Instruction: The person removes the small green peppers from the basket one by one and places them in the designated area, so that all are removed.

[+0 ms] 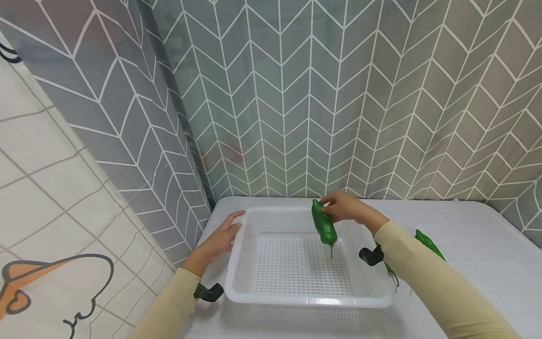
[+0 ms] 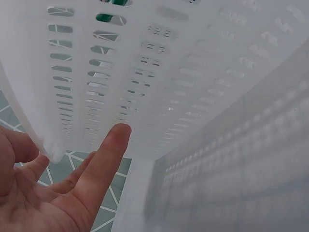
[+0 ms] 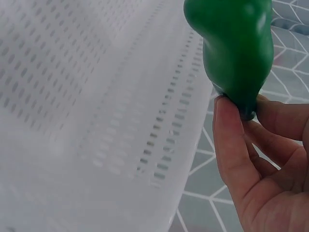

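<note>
A long green pepper [image 1: 324, 225] hangs over the right back part of a white perforated plastic basket [image 1: 311, 301], its thin stem pointing down. My right hand [image 1: 349, 208] pinches the pepper by its upper end between thumb and fingers, as the right wrist view also shows with the green pepper [image 3: 236, 48] above the fingertips. At the basket's left side, my left hand [image 1: 221, 241] has its fingers at the outer rim. In the left wrist view one straight finger of the left hand [image 2: 72, 198] reaches along the basket's outer wall [image 2: 203, 96].
Right of the basket, another green pepper [image 1: 429, 243] lies on the white table [image 1: 478, 254], partly hidden by my right sleeve. A thin stem [image 1: 393, 274] shows beside the basket's right rim. A grey curtain with white chevron lines [image 1: 296, 117] hangs behind the table.
</note>
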### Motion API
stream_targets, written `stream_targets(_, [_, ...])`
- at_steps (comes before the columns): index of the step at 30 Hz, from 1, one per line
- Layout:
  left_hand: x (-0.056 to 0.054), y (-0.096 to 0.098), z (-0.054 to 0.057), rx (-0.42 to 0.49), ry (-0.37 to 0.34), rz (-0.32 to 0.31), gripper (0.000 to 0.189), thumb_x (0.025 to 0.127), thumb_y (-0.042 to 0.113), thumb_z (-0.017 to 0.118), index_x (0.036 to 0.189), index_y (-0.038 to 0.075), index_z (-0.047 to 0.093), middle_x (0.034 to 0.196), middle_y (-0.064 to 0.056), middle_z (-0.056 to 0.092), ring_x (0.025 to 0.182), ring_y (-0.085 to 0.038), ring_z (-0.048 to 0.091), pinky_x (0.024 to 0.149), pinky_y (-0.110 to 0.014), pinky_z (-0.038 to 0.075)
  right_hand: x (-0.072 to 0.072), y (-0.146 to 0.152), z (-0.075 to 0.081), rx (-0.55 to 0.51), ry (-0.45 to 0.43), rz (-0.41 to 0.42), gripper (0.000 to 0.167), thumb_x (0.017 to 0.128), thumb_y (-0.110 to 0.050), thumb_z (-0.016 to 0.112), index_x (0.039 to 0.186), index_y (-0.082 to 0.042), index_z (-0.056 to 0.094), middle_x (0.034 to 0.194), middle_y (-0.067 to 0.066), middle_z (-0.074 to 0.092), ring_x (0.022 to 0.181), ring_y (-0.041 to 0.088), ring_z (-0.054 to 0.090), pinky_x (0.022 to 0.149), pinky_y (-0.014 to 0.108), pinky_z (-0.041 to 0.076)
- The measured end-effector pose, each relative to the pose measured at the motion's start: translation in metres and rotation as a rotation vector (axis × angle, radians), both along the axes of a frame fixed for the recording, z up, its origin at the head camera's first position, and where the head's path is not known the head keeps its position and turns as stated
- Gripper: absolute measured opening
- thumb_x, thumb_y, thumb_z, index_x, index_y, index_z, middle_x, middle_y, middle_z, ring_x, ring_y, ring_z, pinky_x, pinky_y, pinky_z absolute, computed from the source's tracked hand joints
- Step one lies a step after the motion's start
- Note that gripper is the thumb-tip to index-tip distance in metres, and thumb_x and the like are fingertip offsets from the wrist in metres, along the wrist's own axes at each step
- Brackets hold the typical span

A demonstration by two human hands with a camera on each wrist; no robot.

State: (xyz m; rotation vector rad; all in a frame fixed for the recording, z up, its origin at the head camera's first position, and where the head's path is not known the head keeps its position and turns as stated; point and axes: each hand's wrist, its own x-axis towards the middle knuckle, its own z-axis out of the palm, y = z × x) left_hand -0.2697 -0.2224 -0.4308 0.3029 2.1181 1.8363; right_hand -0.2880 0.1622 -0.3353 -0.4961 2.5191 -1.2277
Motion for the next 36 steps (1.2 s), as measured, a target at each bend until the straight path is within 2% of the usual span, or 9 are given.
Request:
stream_targets(10, [-0.002, 0.000, 0.001, -0.014, 0.015, -0.010, 0.046, 0.114, 0.023, 0.030, 0.159, 0.026, 0.021, 0.142, -0.020, 0.049, 0.115, -0.027, 0.059, 0.087, -0.046, 0.054, 0.002, 0.024, 0.012, 0.023, 0.037, -0.029, 0.043, 0.103, -0.005, 0.057, 0.137, 0.018, 0.049, 0.114, 0.029, 0.065, 0.098, 0.034, 0.071, 0.081, 0.041, 0.059])
stream_targets(17, [-0.003, 0.001, 0.000, -0.002, 0.013, -0.015, 0.046, 0.114, 0.021, 0.028, 0.159, 0.024, 0.021, 0.140, -0.021, 0.050, 0.111, -0.025, 0.061, 0.084, -0.044, 0.055, 0.008, 0.045, 0.012, 0.020, 0.053, -0.048, 0.042, 0.103, -0.006, 0.057, 0.137, 0.017, 0.049, 0.114, 0.028, 0.065, 0.097, 0.032, 0.071, 0.082, 0.042, 0.059])
stream_targets(22, [-0.002, 0.001, 0.000, -0.001, 0.017, -0.014, 0.045, 0.114, 0.021, 0.028, 0.159, 0.025, 0.021, 0.139, -0.020, 0.050, 0.110, -0.025, 0.061, 0.083, -0.043, 0.055, 0.010, 0.059, 0.011, 0.019, 0.047, -0.059, 0.044, 0.104, -0.006, 0.055, 0.139, 0.020, 0.044, 0.120, 0.034, 0.060, 0.101, 0.035, 0.070, 0.084, 0.043, 0.059])
stream_targets(28, [-0.002, 0.000, -0.001, 0.017, 0.007, -0.011, 0.046, 0.114, 0.022, 0.030, 0.159, 0.025, 0.021, 0.137, -0.020, 0.050, 0.109, -0.024, 0.061, 0.082, -0.043, 0.055, 0.013, 0.072, 0.013, 0.030, 0.044, -0.079, 0.046, 0.105, -0.008, 0.054, 0.141, 0.019, 0.043, 0.119, 0.031, 0.061, 0.099, 0.031, 0.070, 0.086, 0.044, 0.058])
stream_targets(36, [-0.001, 0.000, -0.002, 0.003, 0.018, -0.020, 0.046, 0.114, 0.023, 0.028, 0.159, 0.025, 0.020, 0.139, -0.019, 0.050, 0.112, -0.025, 0.061, 0.084, -0.043, 0.055, 0.016, 0.089, 0.013, 0.026, 0.050, -0.096, 0.048, 0.106, -0.009, 0.053, 0.142, 0.020, 0.041, 0.125, 0.034, 0.059, 0.101, 0.032, 0.070, 0.085, 0.043, 0.058])
